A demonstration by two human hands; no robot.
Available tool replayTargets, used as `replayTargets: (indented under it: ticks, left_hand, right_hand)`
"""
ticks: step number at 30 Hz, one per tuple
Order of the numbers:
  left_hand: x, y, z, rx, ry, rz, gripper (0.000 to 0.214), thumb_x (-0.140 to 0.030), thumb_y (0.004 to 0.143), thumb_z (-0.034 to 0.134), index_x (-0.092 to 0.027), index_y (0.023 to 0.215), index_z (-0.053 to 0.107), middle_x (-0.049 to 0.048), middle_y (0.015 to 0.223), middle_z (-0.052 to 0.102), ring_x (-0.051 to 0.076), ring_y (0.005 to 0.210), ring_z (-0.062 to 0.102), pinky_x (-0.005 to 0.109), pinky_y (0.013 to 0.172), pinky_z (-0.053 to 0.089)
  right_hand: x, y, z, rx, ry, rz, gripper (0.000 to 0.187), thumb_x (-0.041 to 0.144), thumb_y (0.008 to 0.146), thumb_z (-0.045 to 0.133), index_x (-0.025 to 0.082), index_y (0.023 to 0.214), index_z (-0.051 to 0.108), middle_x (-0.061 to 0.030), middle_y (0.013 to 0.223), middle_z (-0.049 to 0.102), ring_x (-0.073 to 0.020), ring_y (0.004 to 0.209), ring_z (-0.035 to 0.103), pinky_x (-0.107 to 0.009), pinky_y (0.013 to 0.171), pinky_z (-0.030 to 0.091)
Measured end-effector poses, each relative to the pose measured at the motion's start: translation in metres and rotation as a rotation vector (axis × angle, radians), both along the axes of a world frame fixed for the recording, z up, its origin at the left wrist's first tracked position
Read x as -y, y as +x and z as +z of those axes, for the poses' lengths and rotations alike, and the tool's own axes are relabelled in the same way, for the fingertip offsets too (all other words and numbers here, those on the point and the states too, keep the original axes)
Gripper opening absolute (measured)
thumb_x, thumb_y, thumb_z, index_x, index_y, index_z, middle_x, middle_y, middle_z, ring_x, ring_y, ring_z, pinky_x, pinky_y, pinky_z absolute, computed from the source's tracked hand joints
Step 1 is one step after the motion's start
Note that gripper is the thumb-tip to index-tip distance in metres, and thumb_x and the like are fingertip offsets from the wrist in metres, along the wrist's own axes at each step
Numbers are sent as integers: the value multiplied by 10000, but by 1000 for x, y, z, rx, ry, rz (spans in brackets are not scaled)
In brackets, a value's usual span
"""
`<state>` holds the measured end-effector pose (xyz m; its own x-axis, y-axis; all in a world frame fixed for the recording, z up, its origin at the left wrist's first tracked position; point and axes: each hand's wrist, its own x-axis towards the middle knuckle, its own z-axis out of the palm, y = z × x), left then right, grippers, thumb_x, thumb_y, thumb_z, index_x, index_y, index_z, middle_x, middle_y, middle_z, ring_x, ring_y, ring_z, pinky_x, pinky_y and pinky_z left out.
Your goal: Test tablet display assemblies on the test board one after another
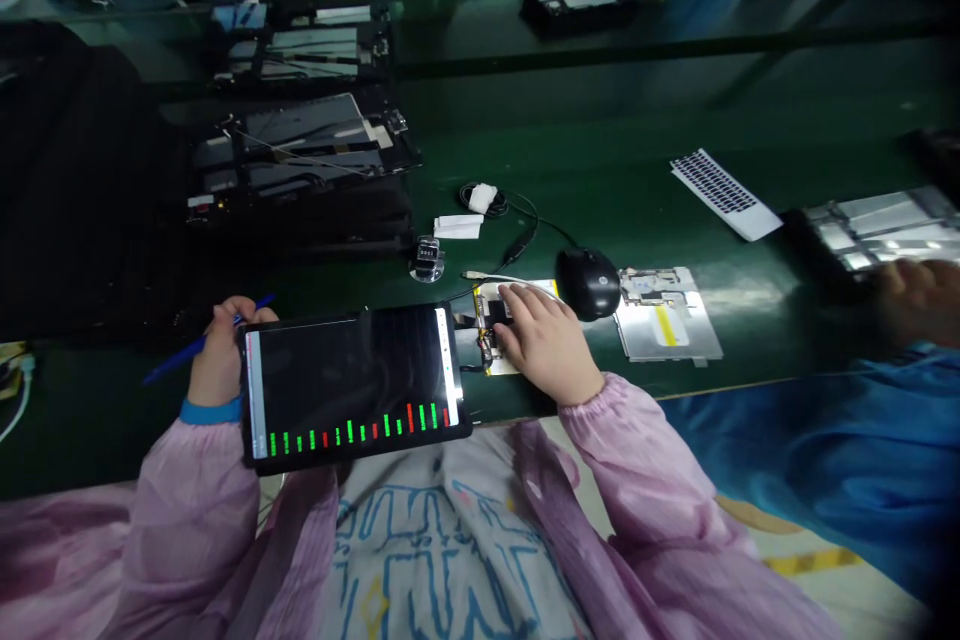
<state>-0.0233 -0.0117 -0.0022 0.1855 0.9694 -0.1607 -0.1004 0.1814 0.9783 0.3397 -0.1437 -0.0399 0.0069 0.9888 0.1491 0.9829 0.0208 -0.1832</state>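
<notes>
Green worktable (465, 145) stretches across the view, and opened devices (300, 155) lie piled toward its left end. At the near edge, left of centre, the left hand (225, 340) has its fingers closed round a blue pen (178, 358) and rests against the screen (352, 370); whether it also pinches the frame I cannot tell. That screen is tilted and overlaps the table's near edge. It is lit, with green and red bars along the bottom, so getting a picture up looks done. Cables run from its right side toward a circuit board (489, 315), where the right hand (551, 345) lies palm down, thumb apart from the fingers, clamped on nothing that I can see. Screen and board are not yet in one housing; how much else is left does not show. Next come a black mouse (589, 282), a silver panel (686, 335) near the front edge, a label sheet (727, 195) behind it, and a co-worker's blurred hand (922, 300) toward the right end.
</notes>
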Motion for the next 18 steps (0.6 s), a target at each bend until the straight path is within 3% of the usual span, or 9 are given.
replayTargets:
  ticks: [6,10,12,18]
  left_hand:
    - [1,0,-1,44,26,11,620,-714,627,688,-179,766,409,-20,603,553,97,481,510,193,438,459]
    - [2,-1,-3,83,38,-11,575,-685,681,669,-173,773,423,-9,627,564,104,519,530,201,467,474]
    - [3,-2,-4,107,45,-20,559,-673,697,663,-172,779,429,-8,635,563,103,521,526,202,468,470]
    - [3,-2,-2,92,0,-17,582,-688,661,683,-178,772,424,-16,625,549,102,510,517,201,465,463]
  right_hand:
    - [-5,14,11,-97,-63,88,565,395,931,465,119,1416,383,-157,1345,516,-295,1205,490,-427,957,419]
    - [-24,23,18,-146,-180,353,356,283,816,641,206,1163,616,-109,1208,569,-280,1101,505,-421,935,413]
    - [-36,25,20,-145,-275,480,304,276,783,691,243,1083,654,-86,1151,583,-268,1065,499,-421,924,403]
    - [-72,22,29,-122,-508,569,337,348,691,785,245,983,652,-57,1044,562,-261,1040,485,-402,886,388]
